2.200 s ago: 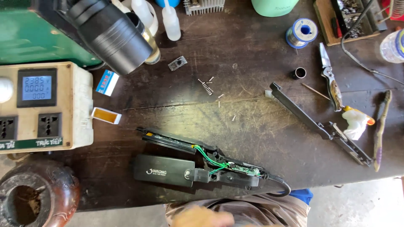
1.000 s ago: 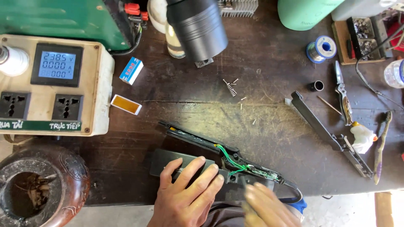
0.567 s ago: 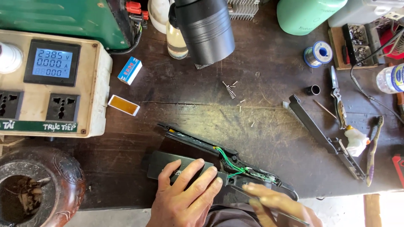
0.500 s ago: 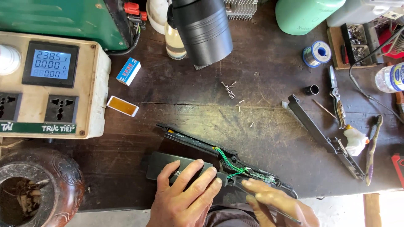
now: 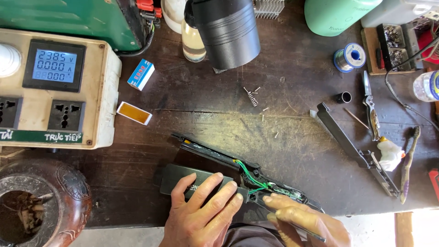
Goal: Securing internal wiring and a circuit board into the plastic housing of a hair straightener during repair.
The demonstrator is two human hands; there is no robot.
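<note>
At the bottom edge of the frame, the left hand lies flat with spread fingers on the black handle half of an opened hair straightener, pressing it on the dark wooden workbench. The right hand, just beside it at lower right, is curled and pinches a thin rod-like tool; which tool it is I cannot tell. Its fingertips touch the small green circuit board with green wires. The other arm of the straightener lies open just above. It seems the housing is already taken apart and the work on the inside is going on; closing is not yet done. In the middle, a small spring and loose screws lie apart. At right a separated black cover strip rests near a toothbrush and a solder spool. At upper left stands the power meter box.
</note>
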